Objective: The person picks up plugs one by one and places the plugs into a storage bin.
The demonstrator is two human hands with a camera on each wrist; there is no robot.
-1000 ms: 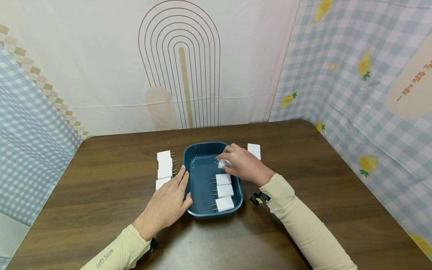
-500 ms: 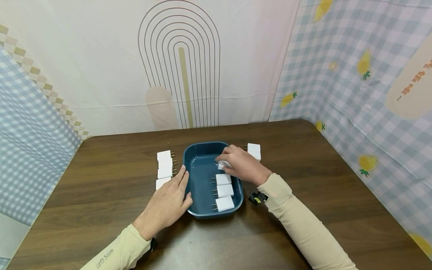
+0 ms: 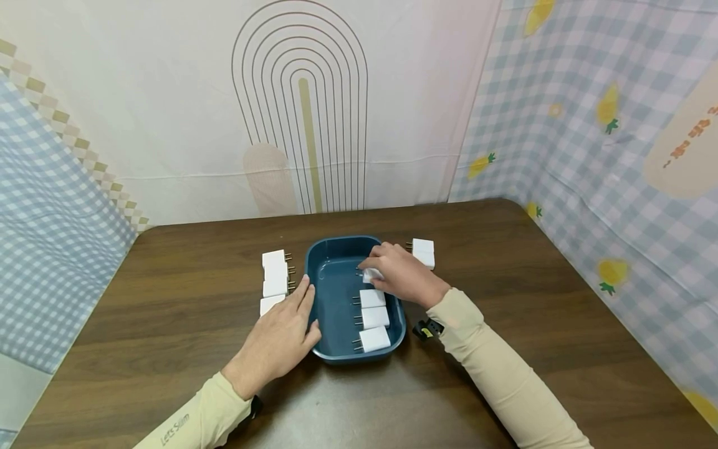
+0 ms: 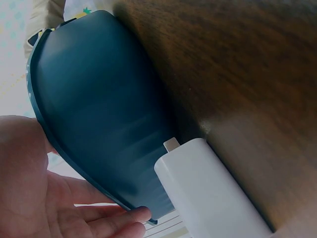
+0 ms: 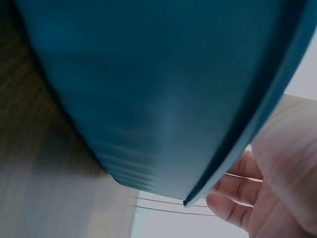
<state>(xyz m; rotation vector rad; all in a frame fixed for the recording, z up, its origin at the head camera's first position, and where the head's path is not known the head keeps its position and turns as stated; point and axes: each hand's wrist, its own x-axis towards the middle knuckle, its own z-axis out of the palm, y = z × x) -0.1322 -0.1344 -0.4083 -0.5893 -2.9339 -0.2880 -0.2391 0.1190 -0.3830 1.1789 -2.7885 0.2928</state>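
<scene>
A blue rectangular tray (image 3: 334, 312) stands mid-table, with three white plug adapters (image 3: 374, 339) lined up along its right side, prongs facing left. Above them, my right hand (image 3: 405, 272) pinches another white adapter (image 3: 371, 275) inside the tray; its fingertips are partly hidden. My left hand (image 3: 276, 337) rests with extended fingers on the tray's left rim, which also shows in the left wrist view beside the hand (image 4: 69, 198). In the right wrist view the tray wall (image 5: 163, 99) hides what the right hand (image 5: 282, 183) holds.
Several white adapters (image 3: 275, 285) stand in a column left of the tray, close to the left hand. Two more (image 3: 423, 248) lie beyond the tray's right back corner, near the right hand. A patterned cloth (image 3: 415, 112) hangs behind the wooden table (image 3: 185, 280).
The right hand has shifted very slightly while keeping the adapter at the same spot in the tray. My left hand stays on the rim.
</scene>
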